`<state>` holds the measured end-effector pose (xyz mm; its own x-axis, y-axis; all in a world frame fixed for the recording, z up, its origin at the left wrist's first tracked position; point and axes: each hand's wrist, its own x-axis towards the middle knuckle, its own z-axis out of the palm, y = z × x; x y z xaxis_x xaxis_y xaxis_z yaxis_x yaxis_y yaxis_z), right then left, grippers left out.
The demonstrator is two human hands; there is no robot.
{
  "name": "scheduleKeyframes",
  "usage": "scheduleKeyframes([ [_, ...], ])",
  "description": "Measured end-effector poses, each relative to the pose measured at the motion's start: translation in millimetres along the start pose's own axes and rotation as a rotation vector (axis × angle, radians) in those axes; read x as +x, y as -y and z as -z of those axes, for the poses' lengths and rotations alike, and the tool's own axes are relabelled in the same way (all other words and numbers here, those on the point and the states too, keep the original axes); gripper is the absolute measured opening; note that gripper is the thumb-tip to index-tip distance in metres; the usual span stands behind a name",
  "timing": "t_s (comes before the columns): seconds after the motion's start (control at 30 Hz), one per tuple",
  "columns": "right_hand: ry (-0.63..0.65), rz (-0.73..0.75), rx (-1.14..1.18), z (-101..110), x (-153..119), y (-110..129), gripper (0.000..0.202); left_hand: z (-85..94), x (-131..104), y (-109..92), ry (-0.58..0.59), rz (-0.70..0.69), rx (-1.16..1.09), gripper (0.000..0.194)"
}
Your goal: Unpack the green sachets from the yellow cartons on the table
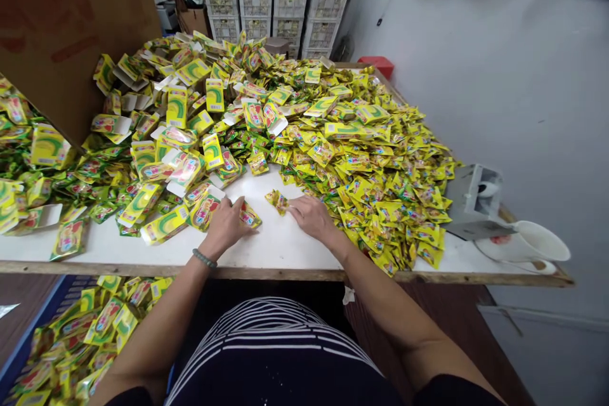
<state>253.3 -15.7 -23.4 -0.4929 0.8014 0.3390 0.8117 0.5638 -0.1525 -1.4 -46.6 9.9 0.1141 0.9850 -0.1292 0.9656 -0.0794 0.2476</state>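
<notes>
Dark navy fabric top [295,387] with thin white stripes [273,323], close-set and curving over the belly, spaced wider toward the chest, where the cloth turns plain navy with a few tiny white specks [275,373]. Short plain dark fabric sleeves, left sleeve [129,397] and right sleeve [457,392] both cut off by bottom edge of view. Grey-green bracelet of small round beads [204,259] on left wrist; left hand [227,223] and right hand [313,219] bare.

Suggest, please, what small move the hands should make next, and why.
Perhaps the right hand should bring the yellow sachet toward the printed carton at the left hand: the right hand touches the sachet's end, and the carton lies just across the white tabletop.
</notes>
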Motion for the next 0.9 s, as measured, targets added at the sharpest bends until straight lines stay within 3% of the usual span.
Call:
scheduleKeyframes([
  [0.1,-0.044,-0.161,-0.11,3.2,20.3,-13.4,0.029,-0.4,3.0,4.1,0.036,-0.092,-0.014,0.081],
  [0.2,0.005,-0.264,-0.262,2.5,40.1,-36.6,0.03,-0.7,5.2,2.2,0.056,-0.102,-0.065,0.09],
  [0.3,0.009,-0.288,-0.295,-0.1,46.8,-46.8,0.028,-1.8,6.9,-9.2,-0.045,0.067,-0.129,0.091],
  [0.37,-0.065,-0.313,-0.289,-0.2,44.5,-42.7,0.026,-3.2,9.6,-18.5,-0.122,0.213,-0.104,0.082],
  [0.47,-0.164,-0.336,-0.29,1.8,37.8,-30.0,0.025,-4.6,16.1,-28.3,-0.093,0.32,-0.049,0.07],
  [0.63,-0.084,-0.334,-0.356,-7.7,33.8,-30.9,0.024,-1.8,20.8,-30.2,0.029,0.303,-0.035,0.062],
  [0.77,-0.091,-0.348,-0.345,-22.2,36.7,-48.1,0.028,0.1,14.0,-23.8,0.048,0.24,0.014,0.074],
  [0.9,-0.136,-0.331,-0.262,-26.5,39.3,-52.6,0.027,-2.9,9.7,-17.5,0.026,0.237,0.017,0.071],
])
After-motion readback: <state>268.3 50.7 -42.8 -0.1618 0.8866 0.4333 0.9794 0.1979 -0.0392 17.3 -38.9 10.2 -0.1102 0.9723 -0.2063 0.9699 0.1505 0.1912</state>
